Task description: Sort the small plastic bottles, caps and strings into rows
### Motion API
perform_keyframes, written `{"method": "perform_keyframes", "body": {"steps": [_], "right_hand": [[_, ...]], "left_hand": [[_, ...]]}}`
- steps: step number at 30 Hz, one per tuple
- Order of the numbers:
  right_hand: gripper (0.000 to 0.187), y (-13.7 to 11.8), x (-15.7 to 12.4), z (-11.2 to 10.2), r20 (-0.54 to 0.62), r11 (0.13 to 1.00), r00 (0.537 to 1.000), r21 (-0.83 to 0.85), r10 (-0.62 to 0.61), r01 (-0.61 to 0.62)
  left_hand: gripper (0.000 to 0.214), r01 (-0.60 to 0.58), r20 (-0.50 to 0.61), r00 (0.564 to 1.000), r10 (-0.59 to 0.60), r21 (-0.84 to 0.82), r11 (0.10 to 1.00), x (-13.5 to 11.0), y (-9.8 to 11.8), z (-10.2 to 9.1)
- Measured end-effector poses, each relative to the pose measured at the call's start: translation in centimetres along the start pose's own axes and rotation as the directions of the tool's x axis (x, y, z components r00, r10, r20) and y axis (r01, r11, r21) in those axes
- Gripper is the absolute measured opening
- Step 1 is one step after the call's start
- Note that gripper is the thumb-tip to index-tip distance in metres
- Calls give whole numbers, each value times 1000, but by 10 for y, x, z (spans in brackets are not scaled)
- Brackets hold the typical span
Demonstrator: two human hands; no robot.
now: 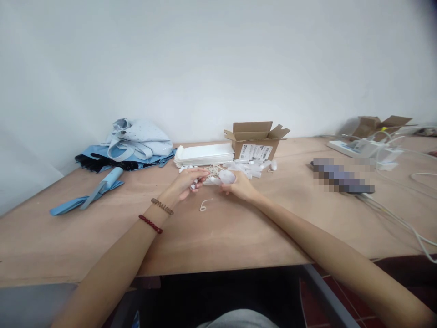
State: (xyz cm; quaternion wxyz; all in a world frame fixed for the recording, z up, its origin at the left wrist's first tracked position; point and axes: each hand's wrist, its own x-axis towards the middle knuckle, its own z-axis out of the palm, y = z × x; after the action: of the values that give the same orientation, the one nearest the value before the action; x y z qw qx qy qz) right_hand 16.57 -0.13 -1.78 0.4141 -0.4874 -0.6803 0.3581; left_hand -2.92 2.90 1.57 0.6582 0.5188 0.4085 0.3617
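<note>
My right hand (241, 186) is closed around a translucent white plastic piece (227, 176), its rounded face turned toward me. To its left, my left hand (189, 183) has its fingers curled, and a small white piece (194, 185) shows between them; its exact kind is too small to tell. Between and behind both hands lies a tangle of cream cord (214, 170). More translucent white plastic pieces (252, 169) are heaped just beyond my right hand. A single curled bit of cord (204, 205) rests on the table in front of my hands.
Behind the hands are a stack of flat white packets (205, 154) and an open cardboard box (254, 141). A blue umbrella (92, 155) and pale blue bag (143, 136) lie left, near scissors (94, 195). A blurred-out dark device (341, 176), power strip (362, 148) and cables sit right.
</note>
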Motion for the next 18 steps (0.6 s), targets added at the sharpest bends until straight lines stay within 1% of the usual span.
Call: {"method": "perform_keyframes", "body": {"steps": [2,4,7,9,11,13,14,15,16,18], "right_hand": [[14,-4,-1,-1,36,990,999,137,9,-14],[13,-9,-3,-1,40,979,999,203,19,-26],[16,-13,-4,-2,37,974,997,217,65,-71],[16,-14,-5,-3,35,982,997,179,62,-68],[14,-14,-7,-2,17,996,1000,85,2,-3],[12,-13,-9,-2,-32,991,994,-91,-101,97],[10,-11,-10,-1,-54,969,985,-198,-161,148],[8,-10,-11,-1,-57,930,973,-311,-222,194],[6,-8,-11,-1,-35,876,959,-418,-281,241],[13,-6,-12,-1,67,742,929,-582,-365,333]], "left_hand": [[26,-62,-9,998,64,125,990,-1,-5,4],[32,-97,2,995,99,221,970,-1,-8,6],[35,-118,60,993,105,307,944,1,-12,3],[34,-126,73,991,108,328,936,2,-14,3],[32,-129,54,992,117,331,935,3,-16,4],[31,-122,42,992,115,300,946,3,-18,7],[30,-115,30,993,111,273,955,4,-19,8],[30,-106,16,994,105,243,964,4,-20,10],[31,-95,1,995,97,219,971,4,-21,12],[34,-61,-29,997,67,181,982,4,-22,15]]}}
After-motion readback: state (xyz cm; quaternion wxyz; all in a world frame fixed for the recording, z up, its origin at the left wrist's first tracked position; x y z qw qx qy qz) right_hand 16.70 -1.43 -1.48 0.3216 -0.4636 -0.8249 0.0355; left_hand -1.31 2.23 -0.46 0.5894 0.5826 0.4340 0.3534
